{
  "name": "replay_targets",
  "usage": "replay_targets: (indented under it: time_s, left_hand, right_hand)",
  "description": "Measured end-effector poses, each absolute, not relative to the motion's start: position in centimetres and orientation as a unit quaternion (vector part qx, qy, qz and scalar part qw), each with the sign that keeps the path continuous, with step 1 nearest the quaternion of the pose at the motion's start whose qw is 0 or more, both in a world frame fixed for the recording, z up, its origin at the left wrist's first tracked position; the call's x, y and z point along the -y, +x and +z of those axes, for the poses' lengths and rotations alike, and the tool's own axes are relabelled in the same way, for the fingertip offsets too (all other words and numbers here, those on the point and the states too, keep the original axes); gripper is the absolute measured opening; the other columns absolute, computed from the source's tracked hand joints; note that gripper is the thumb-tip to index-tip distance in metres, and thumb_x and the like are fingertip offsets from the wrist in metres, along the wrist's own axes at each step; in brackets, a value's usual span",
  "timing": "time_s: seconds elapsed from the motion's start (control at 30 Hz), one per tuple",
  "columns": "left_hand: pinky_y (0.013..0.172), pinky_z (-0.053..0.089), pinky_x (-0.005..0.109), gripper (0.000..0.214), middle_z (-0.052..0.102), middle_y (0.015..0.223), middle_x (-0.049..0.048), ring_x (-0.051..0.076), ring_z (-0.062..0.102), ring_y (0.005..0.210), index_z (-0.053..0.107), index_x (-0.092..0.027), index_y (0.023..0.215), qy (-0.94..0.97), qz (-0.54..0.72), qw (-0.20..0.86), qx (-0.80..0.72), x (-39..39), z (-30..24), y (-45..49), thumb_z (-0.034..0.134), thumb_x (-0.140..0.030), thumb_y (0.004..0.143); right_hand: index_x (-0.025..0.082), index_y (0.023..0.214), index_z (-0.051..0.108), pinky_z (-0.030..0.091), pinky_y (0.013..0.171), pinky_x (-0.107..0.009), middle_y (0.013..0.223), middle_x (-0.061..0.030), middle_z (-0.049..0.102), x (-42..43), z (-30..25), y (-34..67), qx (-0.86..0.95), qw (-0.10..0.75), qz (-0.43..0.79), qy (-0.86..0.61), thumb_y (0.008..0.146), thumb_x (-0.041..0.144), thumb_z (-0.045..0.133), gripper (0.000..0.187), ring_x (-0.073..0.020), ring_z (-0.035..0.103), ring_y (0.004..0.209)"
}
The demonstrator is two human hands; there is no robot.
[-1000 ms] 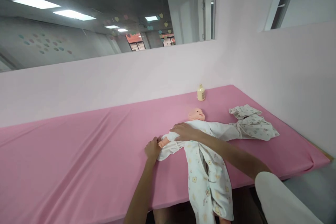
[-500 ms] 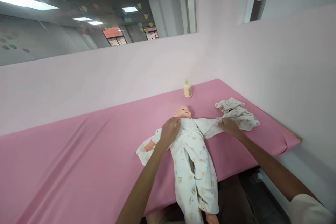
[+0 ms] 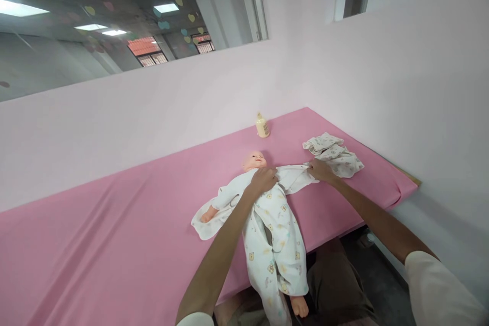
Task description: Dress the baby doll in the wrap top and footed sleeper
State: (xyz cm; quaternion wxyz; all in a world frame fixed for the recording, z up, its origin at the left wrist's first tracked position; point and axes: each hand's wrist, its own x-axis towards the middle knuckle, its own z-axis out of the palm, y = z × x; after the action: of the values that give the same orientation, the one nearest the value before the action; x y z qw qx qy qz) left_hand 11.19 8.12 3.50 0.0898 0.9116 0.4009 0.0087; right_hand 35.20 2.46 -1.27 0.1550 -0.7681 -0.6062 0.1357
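Note:
A baby doll lies on its back, wearing a white top and white patterned trousers. Its feet hang over the near edge. My left hand is on the doll's chest, fingers curled on the front of the top near the shoulder. Out to the right, my right hand pinches the end of the white sleeve, which is drawn out sideways. One bare doll hand shows on the left, over a spread white cloth part of the clothing.
A pink-covered table stands against pale walls. Near the back sits a cream pump bottle. Crumpled patterned baby clothes lie just beyond my right hand. A window is above the back wall.
My left hand has moved across the doll's chest to the right, toward the shoulder. My right hand still holds the sleeve end. The camera view has shifted somewhat.

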Motion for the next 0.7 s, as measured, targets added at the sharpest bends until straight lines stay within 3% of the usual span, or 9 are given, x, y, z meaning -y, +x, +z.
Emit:
replay_targets:
  time_s: [0.13,0.33,0.53,0.7]
  left_hand:
    - [0.097,0.042,0.034,0.033,0.064,0.122,0.0097,0.024,0.058,0.112,0.062,-0.017,0.109,0.926,-0.005,0.064,-0.373,-8.2,3.6,10.8,0.041,-0.014,0.084]
    - [0.106,0.038,0.036,0.034,0.055,0.138,0.009,0.024,0.052,0.124,0.064,-0.016,0.108,0.932,-0.012,0.037,-0.36,-8.3,3.4,10.2,0.037,-0.015,0.088]
    - [0.103,0.04,0.037,0.034,0.059,0.132,0.0093,0.025,0.055,0.12,0.065,-0.016,0.108,0.929,-0.034,0.016,-0.369,-8.1,3.6,10.6,0.037,-0.016,0.089]
    - [0.093,0.046,0.039,0.028,0.066,0.115,0.0161,0.028,0.062,0.106,0.066,-0.011,0.103,0.923,-0.087,0.005,-0.374,-8.2,3.8,12.8,0.044,-0.016,0.086]
  right_hand:
    - [0.019,0.067,0.047,0.026,0.055,-0.027,0.072,-0.0033,0.054,-2.2,0.3,37.1,0.572,0.206,0.088,-0.789,0.081,0.026,0.04,0.017,-0.0156,0.047,0.064]
    - [0.019,0.068,0.048,0.027,0.056,-0.028,0.069,-0.0025,0.052,-2.4,0.7,39.1,0.524,0.222,0.067,-0.82,0.082,0.029,0.038,0.02,-0.0156,0.045,0.062]
    - [0.015,0.082,0.058,0.037,0.068,-0.033,0.091,-0.0137,0.061,-1.8,-1.5,37.5,0.517,0.174,0.076,-0.835,0.083,0.028,0.043,0.02,-0.0252,0.057,0.082]
    - [0.012,0.102,0.06,0.036,0.087,-0.043,0.111,-0.0203,0.06,-2.0,-1.2,35.6,0.552,0.164,0.073,-0.815,0.085,0.028,0.047,0.027,-0.0322,0.054,0.104]
